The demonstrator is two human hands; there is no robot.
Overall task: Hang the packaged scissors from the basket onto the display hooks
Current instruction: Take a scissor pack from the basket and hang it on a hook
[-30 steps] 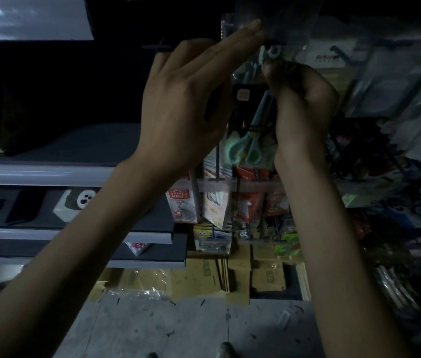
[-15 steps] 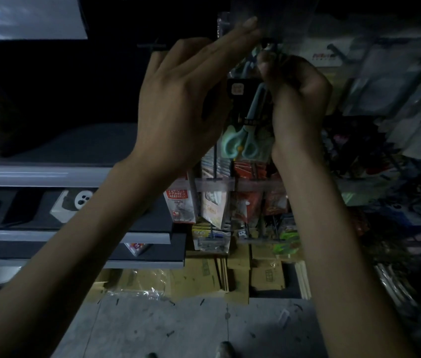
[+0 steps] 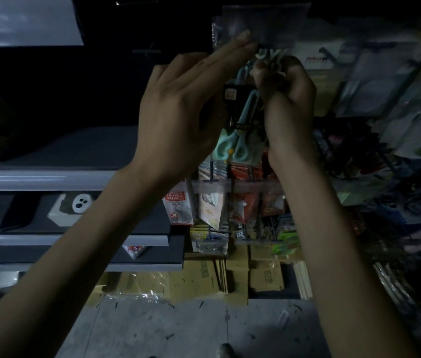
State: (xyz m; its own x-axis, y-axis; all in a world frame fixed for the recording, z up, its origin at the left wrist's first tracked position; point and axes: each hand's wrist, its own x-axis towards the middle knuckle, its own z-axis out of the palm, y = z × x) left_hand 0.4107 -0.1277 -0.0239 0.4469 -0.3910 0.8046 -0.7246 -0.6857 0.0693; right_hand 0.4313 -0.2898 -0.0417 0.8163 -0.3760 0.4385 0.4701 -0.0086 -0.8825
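Currently the right hand (image 3: 286, 99) pinches the top of the scissors pack (image 3: 240, 130), just below the clear tag flap (image 3: 263, 24); straight fingers (image 3: 230, 47) of the left hand (image 3: 178, 120) touch that flap. Risk: the hook is hidden in darkness, so the hanging hole may miss it and the pack drop.

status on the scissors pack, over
Left hand open, touching the clear tag flap. Right hand pinching top of scissors pack, raised to the display. Hook hidden behind the hands; cannot tell if pack is on.
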